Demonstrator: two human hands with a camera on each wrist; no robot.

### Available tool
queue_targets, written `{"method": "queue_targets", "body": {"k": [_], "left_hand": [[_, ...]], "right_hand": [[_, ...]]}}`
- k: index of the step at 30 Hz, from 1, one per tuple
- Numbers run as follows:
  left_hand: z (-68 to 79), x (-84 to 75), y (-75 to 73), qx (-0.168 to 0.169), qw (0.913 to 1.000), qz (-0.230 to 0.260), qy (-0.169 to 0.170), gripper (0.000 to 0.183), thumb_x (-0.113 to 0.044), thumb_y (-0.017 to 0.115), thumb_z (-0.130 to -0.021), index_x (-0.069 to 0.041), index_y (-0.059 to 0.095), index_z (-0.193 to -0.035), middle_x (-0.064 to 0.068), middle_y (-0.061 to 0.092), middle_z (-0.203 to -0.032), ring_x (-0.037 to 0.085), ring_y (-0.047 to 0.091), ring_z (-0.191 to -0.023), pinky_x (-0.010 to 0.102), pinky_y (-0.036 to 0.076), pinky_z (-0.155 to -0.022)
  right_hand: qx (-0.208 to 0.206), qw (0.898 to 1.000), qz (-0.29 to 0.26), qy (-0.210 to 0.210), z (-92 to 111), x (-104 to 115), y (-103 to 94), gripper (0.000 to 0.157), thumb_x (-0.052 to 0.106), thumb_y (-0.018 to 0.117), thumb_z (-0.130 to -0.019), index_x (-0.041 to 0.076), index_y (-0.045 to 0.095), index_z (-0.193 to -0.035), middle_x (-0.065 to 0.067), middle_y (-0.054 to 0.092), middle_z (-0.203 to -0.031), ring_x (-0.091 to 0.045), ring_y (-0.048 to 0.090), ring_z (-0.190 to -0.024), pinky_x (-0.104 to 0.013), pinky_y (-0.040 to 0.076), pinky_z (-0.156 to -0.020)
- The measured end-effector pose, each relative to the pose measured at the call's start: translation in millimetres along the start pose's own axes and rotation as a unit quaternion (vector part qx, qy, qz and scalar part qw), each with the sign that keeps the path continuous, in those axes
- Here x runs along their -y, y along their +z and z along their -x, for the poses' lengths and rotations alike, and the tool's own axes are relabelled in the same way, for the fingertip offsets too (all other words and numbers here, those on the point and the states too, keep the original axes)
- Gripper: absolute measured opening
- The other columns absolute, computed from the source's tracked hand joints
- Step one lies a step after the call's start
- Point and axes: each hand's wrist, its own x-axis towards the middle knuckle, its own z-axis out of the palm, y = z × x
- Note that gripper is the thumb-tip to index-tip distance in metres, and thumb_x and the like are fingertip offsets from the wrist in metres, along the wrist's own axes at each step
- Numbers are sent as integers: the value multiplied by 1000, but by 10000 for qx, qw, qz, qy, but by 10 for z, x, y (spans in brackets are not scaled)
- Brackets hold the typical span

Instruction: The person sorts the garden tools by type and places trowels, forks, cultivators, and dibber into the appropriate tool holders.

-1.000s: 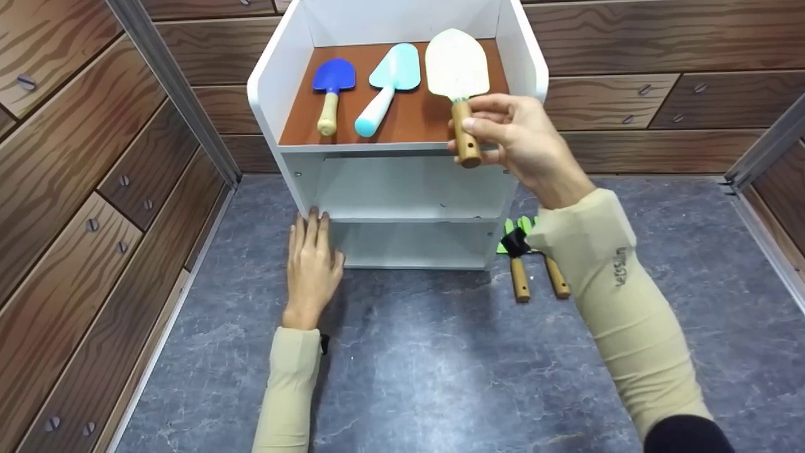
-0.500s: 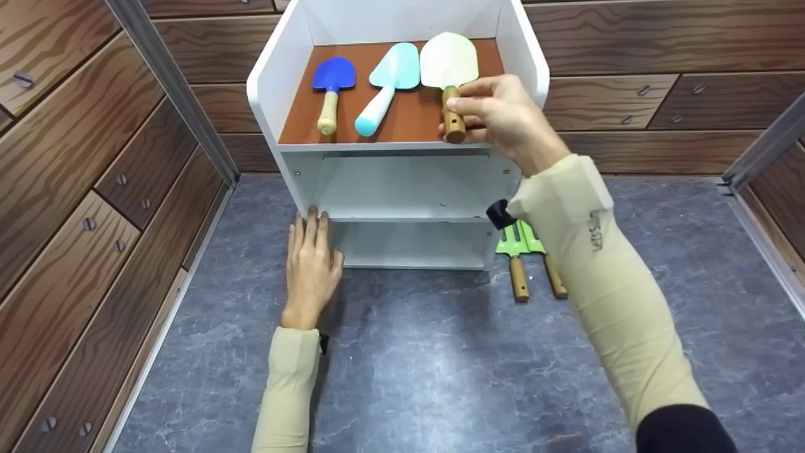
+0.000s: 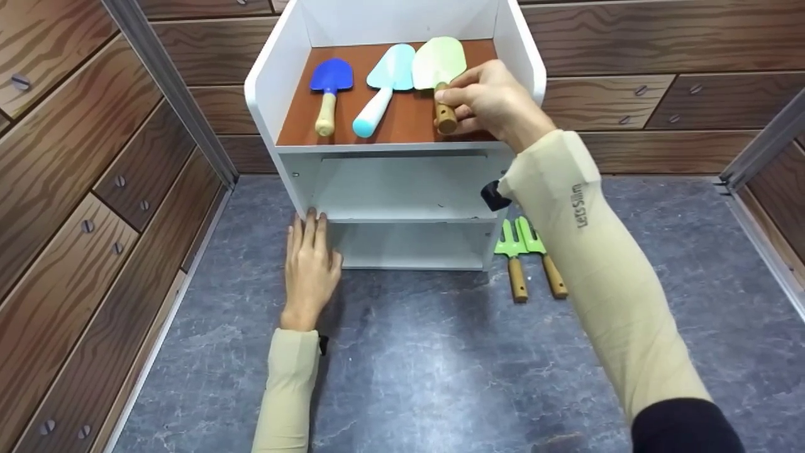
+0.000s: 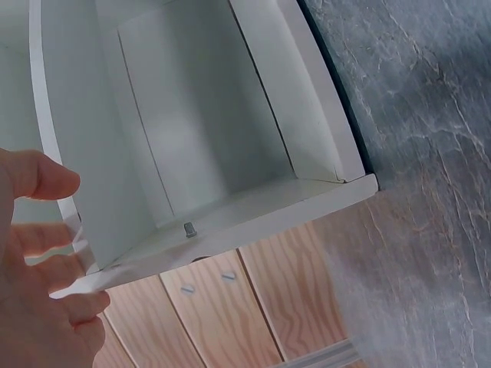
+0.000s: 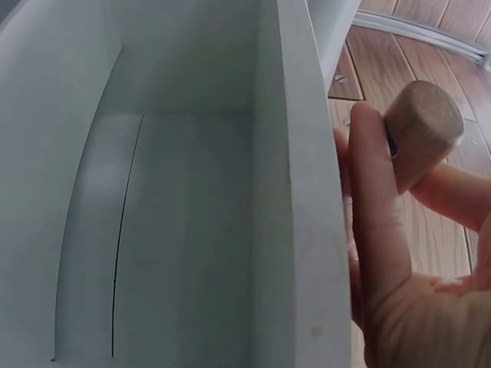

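A garden trowel with a pale green blade [image 3: 439,63] and a brown wooden handle is pinched by my right hand [image 3: 494,104] at the right of the shelf's brown top board. Its handle end [image 5: 430,126] shows between thumb and fingers in the right wrist view. Left of it, a turquoise trowel [image 3: 391,69] with a white handle and a small blue shovel [image 3: 331,78] with a pale wooden handle lie on the board. My left hand [image 3: 309,270] rests with extended fingers against the left side edge of the white shelf [image 4: 261,222].
Two green garden hand forks [image 3: 517,277] [image 3: 555,277] with wooden handles lie on the grey floor [image 3: 402,377], right of the shelf. Wood-patterned panels [image 3: 660,44] stand behind and on both sides. White side walls [image 3: 531,56] flank the top board.
My right hand has moved away from me and a little left, bringing the pale green trowel over the top board, beside the turquoise one. The left hand has stayed put.
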Motion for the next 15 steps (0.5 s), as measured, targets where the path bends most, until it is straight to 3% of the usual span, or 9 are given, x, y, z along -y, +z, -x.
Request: {"method": "queue_targets", "body": {"k": [6, 15], "left_hand": [[-2, -7, -4, -15, 10000, -3, 12, 62, -2, 69, -85, 12, 50, -141, 32, 44, -148, 55, 34, -140, 55, 19, -122], [-3, -4, 1, 13, 10000, -20, -26, 63, -1, 70, -83, 13, 50, -141, 32, 45, -148, 55, 34, -140, 55, 19, -122]], "right_hand": [[-54, 9998, -67, 153, -44, 46, -3, 16, 4, 63, -98, -5, 56, -108, -15, 55, -107, -13, 62, -64, -27, 62, -67], [-169, 9992, -108, 359, -72, 86, -29, 14, 3, 64, -97, -5, 55, -105, -15, 58, -104, -14, 65, -64, -27, 62, -67]]}}
